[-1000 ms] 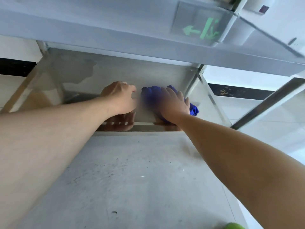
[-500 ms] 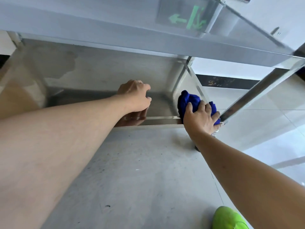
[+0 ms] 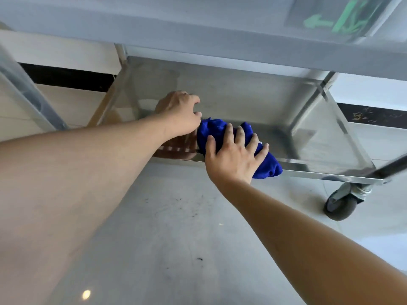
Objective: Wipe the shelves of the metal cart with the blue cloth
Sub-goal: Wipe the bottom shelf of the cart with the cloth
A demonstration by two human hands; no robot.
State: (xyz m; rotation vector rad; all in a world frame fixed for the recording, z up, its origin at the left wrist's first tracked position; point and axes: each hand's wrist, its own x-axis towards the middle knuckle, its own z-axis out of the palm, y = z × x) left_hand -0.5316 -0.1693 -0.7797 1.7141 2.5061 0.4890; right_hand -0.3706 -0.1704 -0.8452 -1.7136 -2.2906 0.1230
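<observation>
Hidden, cropped and blurred parts around the cart's bottom shelf

The right hand covers the middle of the blue cloth, so the cloth's contact with the front rim of the bottom shelf is hidden; the left hand has its fingertips curled out of sight, and whether they touch the shelf cannot be told. Both forearms are cut off by the picture's edges. The upper shelf runs out past the top edge, and the green exit sign reflection on it is smeared and cropped. The caster wheel is partly hidden behind its bracket, and the cart's right post is blurred.
</observation>
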